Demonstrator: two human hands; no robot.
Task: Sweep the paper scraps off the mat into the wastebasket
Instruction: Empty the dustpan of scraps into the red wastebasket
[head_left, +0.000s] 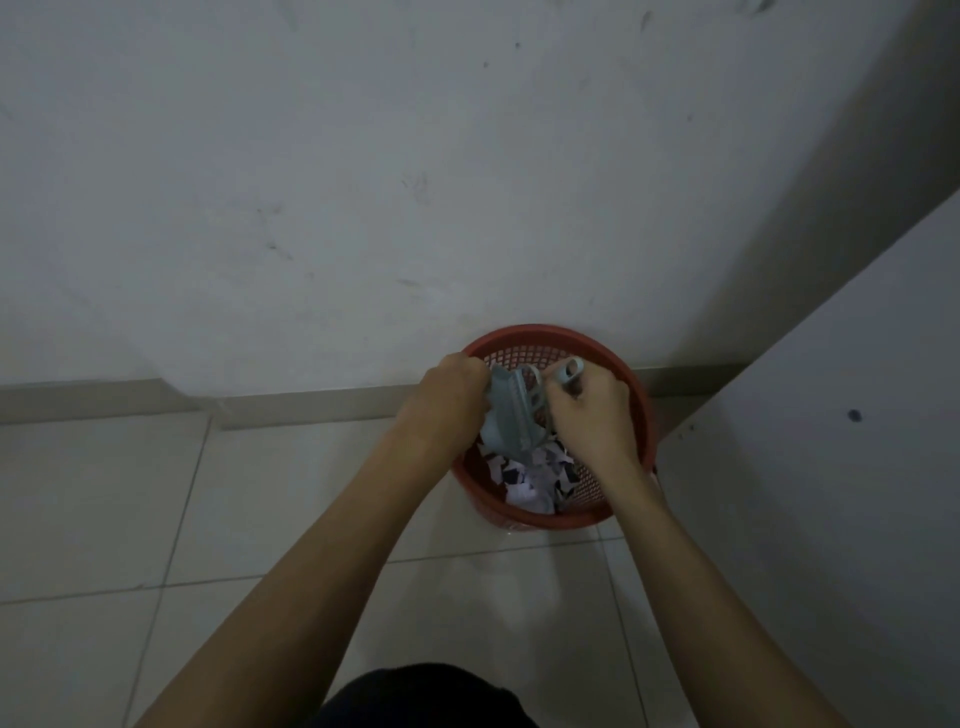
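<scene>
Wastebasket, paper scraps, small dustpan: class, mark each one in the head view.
wastebasket (631, 374): head view, on its red rim at the right.
paper scraps (524, 486): head view, on the pile inside the basket.
small dustpan (511, 415): head view, on its grey ribbed face.

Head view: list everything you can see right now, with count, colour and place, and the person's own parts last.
wastebasket: one, red mesh plastic, on the floor against the wall, right of centre.
paper scraps: a pile, white and dark, in the bottom of the wastebasket; number cannot be told.
small dustpan: one, grey-blue, tilted down over the wastebasket.
small brush: one, grey-blue, only its looped handle end shows.
wall: one, pale grey, scuffed, upper half.
floor: pale tiles, lower half.
panel: one, pale grey, at right.
dark clothing: black, bottom edge.
left hand: grips the dustpan.
right hand: grips the brush.
</scene>
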